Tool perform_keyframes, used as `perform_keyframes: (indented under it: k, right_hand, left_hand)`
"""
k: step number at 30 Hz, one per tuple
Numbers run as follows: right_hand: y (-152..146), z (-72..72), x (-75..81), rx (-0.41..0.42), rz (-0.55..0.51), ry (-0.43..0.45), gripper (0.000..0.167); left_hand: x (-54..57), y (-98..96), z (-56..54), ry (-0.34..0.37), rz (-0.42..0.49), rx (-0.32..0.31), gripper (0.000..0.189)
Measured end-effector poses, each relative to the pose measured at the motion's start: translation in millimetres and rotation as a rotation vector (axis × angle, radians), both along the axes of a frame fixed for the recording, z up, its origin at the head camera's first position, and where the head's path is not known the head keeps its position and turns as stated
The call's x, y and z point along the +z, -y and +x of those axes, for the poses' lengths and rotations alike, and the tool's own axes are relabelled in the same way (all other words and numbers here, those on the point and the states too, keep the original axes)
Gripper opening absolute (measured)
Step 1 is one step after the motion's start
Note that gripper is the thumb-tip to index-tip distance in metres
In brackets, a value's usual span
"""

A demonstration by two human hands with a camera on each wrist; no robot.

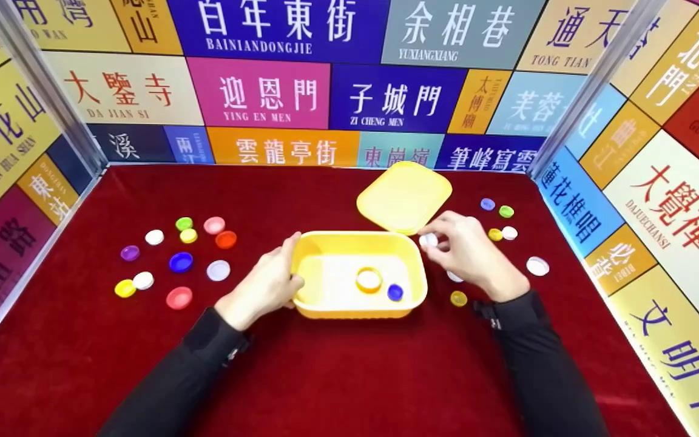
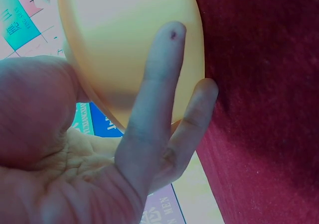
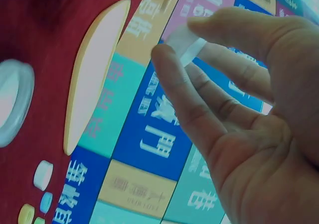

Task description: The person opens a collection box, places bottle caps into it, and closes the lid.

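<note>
White cap (image 1: pixel 428 240): just outside the yellow box's far right corner, pinched between the thumb and fingers of the right hand (image 1: pixel 465 249).
Yellow box (image 1: pixel 349 313): on the red tabletop (image 1: pixel 349 376), its left end gripped by the fingers of the left hand (image 1: pixel 264 282).
Cap handling: best kept by its edge in a light pinch, lifted clear of the box rim and let go low, so it would not bounce.
Box handling: steady pressure on the left wall should stop sliding without tipping.
Box axis: long side runs left to right, opening upward.
Cap axis: round, no long axis across its face; which side is hollow, I cannot tell.
</note>
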State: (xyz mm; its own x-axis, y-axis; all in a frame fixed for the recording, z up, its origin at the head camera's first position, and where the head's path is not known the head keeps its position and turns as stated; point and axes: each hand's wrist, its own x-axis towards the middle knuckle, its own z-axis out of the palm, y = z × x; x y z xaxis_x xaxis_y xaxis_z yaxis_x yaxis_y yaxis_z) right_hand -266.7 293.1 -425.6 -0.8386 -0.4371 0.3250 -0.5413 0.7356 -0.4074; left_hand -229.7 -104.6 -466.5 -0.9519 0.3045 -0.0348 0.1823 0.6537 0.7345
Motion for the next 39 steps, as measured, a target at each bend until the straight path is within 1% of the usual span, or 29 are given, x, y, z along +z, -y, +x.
perform_keyframes:
  k: [3,7,12,14,18,21,24,27,34,39]
  right_hand:
    - [11.8,4.6,-0.7,0.061,-0.017,-0.020,0.019]
    - [26.1,10.5,-3.3,0.147,-0.013,-0.041,0.019]
    - [43.1,16.0,-9.1,0.235,0.046,-0.077,0.022]
    - [49.4,17.1,-11.9,0.267,0.070,-0.073,0.023]
    - [58.2,19.6,-16.5,0.311,0.085,0.000,0.023]
    - [61.6,22.1,-18.7,0.327,0.089,0.066,0.024]
    - [62.8,24.2,-20.0,0.331,0.105,0.113,0.025]
    - [62.8,25.4,-20.5,0.331,0.115,0.131,0.026]
    - [61.5,25.1,-21.0,0.336,0.106,0.097,0.026]
    - [62.4,24.8,-20.0,0.321,0.092,0.105,0.025]
  left_hand:
    - [-0.6,-0.4,-0.1,0.000,0.001,0.005,0.093]
    - [-1.2,-0.4,-0.6,0.004,-0.008,0.006,0.094]
    - [-1.5,0.1,-1.8,-0.003,-0.017,-0.001,0.093]
    - [-1.6,0.3,-2.2,-0.010,-0.020,-0.001,0.092]
    - [-1.5,0.7,-2.0,-0.027,-0.022,-0.007,0.092]
    - [-1.3,0.6,-1.3,-0.024,-0.022,-0.010,0.092]
    - [-1.9,0.2,-1.1,-0.011,-0.018,-0.007,0.092]
    - [-2.2,-0.1,-1.3,0.000,-0.016,-0.002,0.092]
    - [-0.5,-0.3,-0.5,-0.009,-0.016,-0.002,0.092]
    - [-0.4,0.5,-0.4,-0.011,-0.011,-0.007,0.091]
